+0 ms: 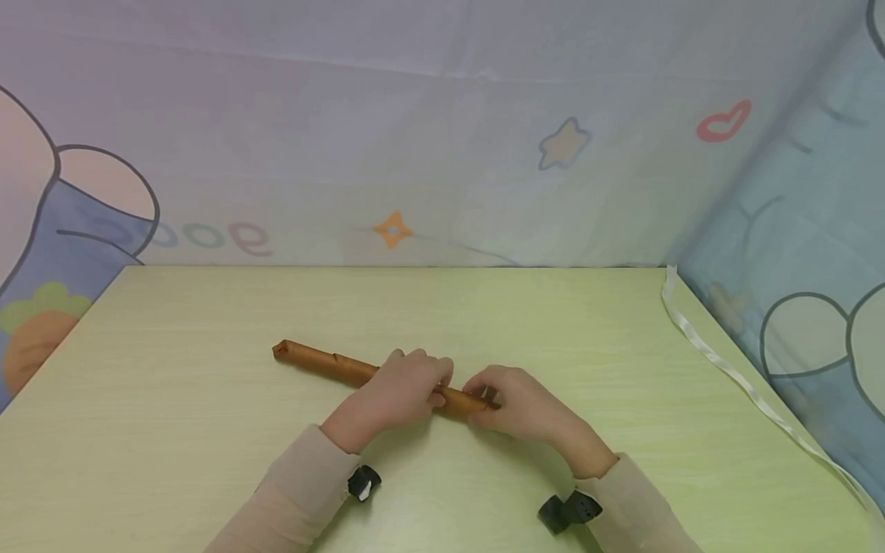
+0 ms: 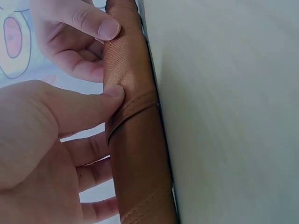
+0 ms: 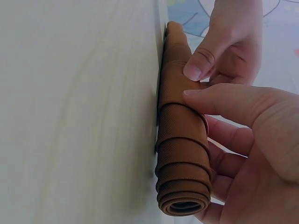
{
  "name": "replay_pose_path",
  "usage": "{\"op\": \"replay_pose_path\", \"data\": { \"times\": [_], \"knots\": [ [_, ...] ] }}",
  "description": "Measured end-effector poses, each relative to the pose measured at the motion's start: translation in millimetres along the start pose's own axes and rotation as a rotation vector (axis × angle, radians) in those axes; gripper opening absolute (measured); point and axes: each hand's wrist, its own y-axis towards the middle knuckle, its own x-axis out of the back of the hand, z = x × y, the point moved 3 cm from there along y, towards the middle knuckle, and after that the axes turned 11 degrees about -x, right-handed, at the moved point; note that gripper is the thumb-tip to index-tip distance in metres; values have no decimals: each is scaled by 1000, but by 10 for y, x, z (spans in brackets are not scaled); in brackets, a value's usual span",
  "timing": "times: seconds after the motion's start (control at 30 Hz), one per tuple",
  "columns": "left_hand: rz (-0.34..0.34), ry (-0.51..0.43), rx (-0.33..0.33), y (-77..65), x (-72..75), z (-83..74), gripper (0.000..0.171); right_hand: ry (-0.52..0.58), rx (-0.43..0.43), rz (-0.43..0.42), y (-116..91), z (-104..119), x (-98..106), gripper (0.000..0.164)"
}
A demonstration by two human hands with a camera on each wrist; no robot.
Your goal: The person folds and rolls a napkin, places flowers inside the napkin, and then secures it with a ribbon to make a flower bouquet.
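The brown roll [image 1: 318,365] lies on the desk [image 1: 173,445], seemingly being wound snug, fingers of the left hand [image 1: 404,393] gripping right of its middle, those of the right hand [image 1: 523,403] its right end, so the next turn likely needs even pressure.

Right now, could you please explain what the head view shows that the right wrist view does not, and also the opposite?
Only the head view shows the white ribbon, the beige sleeves, the black wrist devices and the orange star.

Only the right wrist view shows the spiral opening and the stepped layers at one end of the brown roll.

Both show the brown roll, the left hand and right hand holding it, and parts of the table and patterned backdrop.
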Motion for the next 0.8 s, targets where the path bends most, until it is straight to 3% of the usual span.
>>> {"op": "replay_pose_path", "data": {
  "times": [0.3, 0.5, 0.63, 0.8],
  "knots": [
    [-37, 36, -5, -17, 24, -17, 15, -19, -3, -15, 9, -12, -5, 23],
    [-29, 18, -1, -28, 45, -35, 13, -25, -12, -15, 4, -4, -17, 24],
    [-18, 7, -14, -37, 59, -50, 3, -15, -13, -14, -3, -2, -19, 22],
    [-22, 35, -29, -34, 49, -56, 8, 3, 6, 9, 0, 3, -18, 20]
  ]
}}
